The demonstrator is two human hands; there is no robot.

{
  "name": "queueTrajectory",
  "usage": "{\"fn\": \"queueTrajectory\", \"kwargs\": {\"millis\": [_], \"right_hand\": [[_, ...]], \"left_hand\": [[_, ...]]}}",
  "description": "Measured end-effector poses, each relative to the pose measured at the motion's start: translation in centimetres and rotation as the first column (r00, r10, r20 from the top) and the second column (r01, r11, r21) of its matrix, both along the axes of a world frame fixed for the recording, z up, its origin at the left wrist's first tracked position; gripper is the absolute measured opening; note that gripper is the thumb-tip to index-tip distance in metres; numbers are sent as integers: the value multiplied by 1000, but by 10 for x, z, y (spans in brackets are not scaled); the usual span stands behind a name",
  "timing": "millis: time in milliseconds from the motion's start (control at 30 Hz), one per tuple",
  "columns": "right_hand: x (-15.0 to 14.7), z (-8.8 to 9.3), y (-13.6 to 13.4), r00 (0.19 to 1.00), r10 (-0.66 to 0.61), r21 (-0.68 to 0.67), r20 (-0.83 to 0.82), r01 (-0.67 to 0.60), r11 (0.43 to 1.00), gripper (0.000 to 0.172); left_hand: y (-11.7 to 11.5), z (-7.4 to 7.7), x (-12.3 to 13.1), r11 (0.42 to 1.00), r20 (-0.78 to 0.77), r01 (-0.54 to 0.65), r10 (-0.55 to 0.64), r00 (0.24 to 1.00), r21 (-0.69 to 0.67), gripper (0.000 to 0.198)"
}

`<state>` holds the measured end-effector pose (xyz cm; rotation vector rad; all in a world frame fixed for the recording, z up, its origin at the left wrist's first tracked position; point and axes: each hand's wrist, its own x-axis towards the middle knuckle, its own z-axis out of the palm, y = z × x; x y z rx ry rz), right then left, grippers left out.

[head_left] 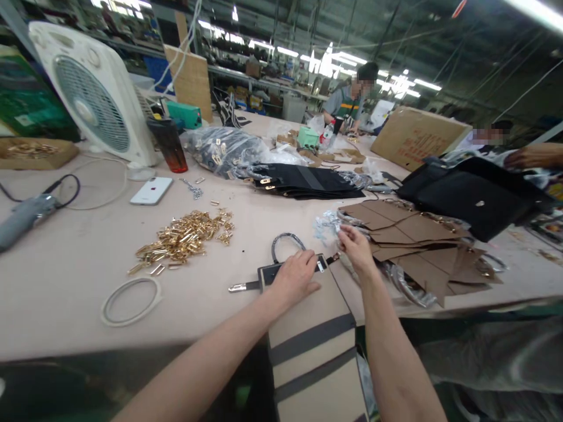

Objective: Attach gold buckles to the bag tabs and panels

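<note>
Your left hand (295,274) lies with extended fingers on the upper end of the beige panel (321,310), which reaches over the table (79,258) edge toward you. Your right hand (355,246) is near the pale scraps (325,227); its fingertips are bent close together, but I cannot tell if they grip something. Golden metal pieces (182,239) lie heaped at the left.
</note>
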<state>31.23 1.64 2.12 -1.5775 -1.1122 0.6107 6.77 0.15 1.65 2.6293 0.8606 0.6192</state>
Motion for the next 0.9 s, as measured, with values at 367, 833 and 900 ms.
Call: {"fn": "queueTrajectory", "kwargs": {"millis": [367, 833, 900], "right_hand": [[-81, 3, -82, 888, 123, 8, -444, -133, 991, 27], [-77, 7, -72, 968, 238, -106, 75, -229, 968, 32], [-74, 9, -68, 958, 251, -111, 141, -237, 965, 30]], "left_hand": [[-13, -14, -51, 979, 101, -183, 193, 976, -92, 45], [9, -28, -47, 983, 117, -184, 179, 977, 26, 34], [16, -30, -46, 981, 130, -192, 187, 974, 27, 32]]}}
